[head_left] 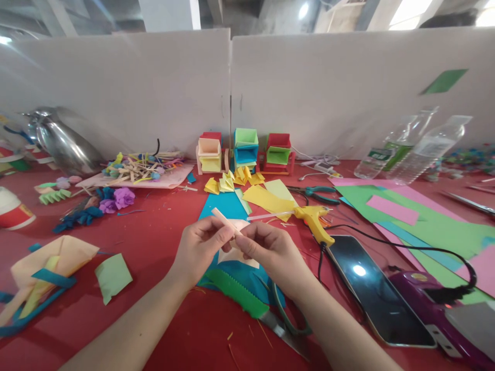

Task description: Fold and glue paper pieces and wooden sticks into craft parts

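Note:
Both my hands meet over the middle of the red table, pinching a narrow folded strip of pale peach paper (pixel 223 218). Thumb and fingers of my left hand (pixel 203 242) close on its middle, while my right hand (pixel 268 247) grips the lower right end. Underneath lie a peach paper piece (pixel 247 259) and a blue paper sheet (pixel 218 203). A green-handled cutter or knife (pixel 237 293) rests just below my hands. Beside it are scissors (pixel 284 309), partly hidden by my right forearm. To the right of my hands lies a yellow glue gun (pixel 314 220).
Three small folded-paper stands (pixel 245 147) line the back near a white partition (pixel 116 93). A phone (pixel 381 288), a purple device (pixel 433 304), coloured sheets (pixel 433 211) and plastic bottles (pixel 429 147) occupy the right. Paper flowers (pixel 118 200), a metal jug (pixel 64 141) and scraps (pixel 113 277) lie left.

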Action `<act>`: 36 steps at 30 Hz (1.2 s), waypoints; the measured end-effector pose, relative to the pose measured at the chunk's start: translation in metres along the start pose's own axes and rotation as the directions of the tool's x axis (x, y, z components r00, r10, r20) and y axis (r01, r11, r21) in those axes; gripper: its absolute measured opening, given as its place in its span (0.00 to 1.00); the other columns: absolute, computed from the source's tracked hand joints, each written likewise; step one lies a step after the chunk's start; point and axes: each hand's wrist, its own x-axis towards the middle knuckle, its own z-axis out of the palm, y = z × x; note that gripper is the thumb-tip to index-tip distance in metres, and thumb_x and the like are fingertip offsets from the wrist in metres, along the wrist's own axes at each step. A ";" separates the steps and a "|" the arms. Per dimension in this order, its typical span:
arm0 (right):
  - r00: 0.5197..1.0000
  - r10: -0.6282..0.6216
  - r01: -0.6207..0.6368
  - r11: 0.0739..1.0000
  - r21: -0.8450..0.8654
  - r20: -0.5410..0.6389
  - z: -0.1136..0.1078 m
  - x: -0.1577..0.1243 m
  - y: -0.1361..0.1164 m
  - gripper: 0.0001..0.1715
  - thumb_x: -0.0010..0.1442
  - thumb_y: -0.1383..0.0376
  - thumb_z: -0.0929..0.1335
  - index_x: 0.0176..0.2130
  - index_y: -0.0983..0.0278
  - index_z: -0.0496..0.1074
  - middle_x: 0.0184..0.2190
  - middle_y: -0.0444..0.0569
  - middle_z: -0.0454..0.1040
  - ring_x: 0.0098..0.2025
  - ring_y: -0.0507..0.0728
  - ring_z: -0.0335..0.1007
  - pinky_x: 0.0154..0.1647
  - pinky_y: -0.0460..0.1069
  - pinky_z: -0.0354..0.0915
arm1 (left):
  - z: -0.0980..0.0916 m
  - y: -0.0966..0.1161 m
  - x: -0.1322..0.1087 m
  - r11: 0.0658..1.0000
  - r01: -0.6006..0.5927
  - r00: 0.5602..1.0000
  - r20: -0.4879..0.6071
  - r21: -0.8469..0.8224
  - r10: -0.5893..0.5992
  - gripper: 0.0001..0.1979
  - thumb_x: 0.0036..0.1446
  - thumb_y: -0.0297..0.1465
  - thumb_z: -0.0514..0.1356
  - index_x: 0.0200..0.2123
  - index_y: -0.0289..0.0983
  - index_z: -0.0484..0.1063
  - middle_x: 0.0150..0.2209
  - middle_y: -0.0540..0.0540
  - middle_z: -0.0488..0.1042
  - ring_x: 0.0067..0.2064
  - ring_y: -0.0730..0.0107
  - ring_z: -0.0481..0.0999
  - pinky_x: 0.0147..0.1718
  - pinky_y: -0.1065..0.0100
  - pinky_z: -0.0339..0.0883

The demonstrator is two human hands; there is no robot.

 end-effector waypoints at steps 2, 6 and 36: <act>1.000 0.003 -0.003 1.000 0.027 0.004 0.000 0.000 0.000 0.16 0.50 0.54 0.69 0.26 0.64 0.68 0.22 0.43 0.67 0.24 0.48 0.59 0.24 0.44 0.57 | -0.001 0.000 0.000 0.999 -0.012 1.000 0.004 0.030 0.012 0.09 0.52 0.35 0.60 0.24 0.36 0.71 0.19 0.53 0.68 0.24 0.76 0.67 0.27 0.74 0.61; 1.000 0.014 -0.016 0.995 0.099 0.011 0.001 -0.001 0.000 0.15 0.51 0.55 0.69 0.26 0.64 0.67 0.23 0.43 0.68 0.24 0.48 0.60 0.26 0.44 0.58 | -0.001 0.000 -0.001 0.999 -0.022 1.000 0.003 0.035 0.022 0.09 0.53 0.35 0.60 0.25 0.37 0.71 0.19 0.53 0.67 0.24 0.76 0.66 0.27 0.74 0.60; 0.997 -0.074 0.070 0.992 -0.108 -0.030 0.004 -0.002 -0.002 0.11 0.54 0.59 0.66 0.26 0.64 0.67 0.22 0.42 0.66 0.23 0.49 0.59 0.23 0.45 0.56 | 0.001 -0.006 -0.003 0.990 -0.012 0.999 0.037 -0.141 0.017 0.09 0.56 0.33 0.56 0.27 0.36 0.71 0.24 0.51 0.69 0.27 0.74 0.66 0.29 0.71 0.60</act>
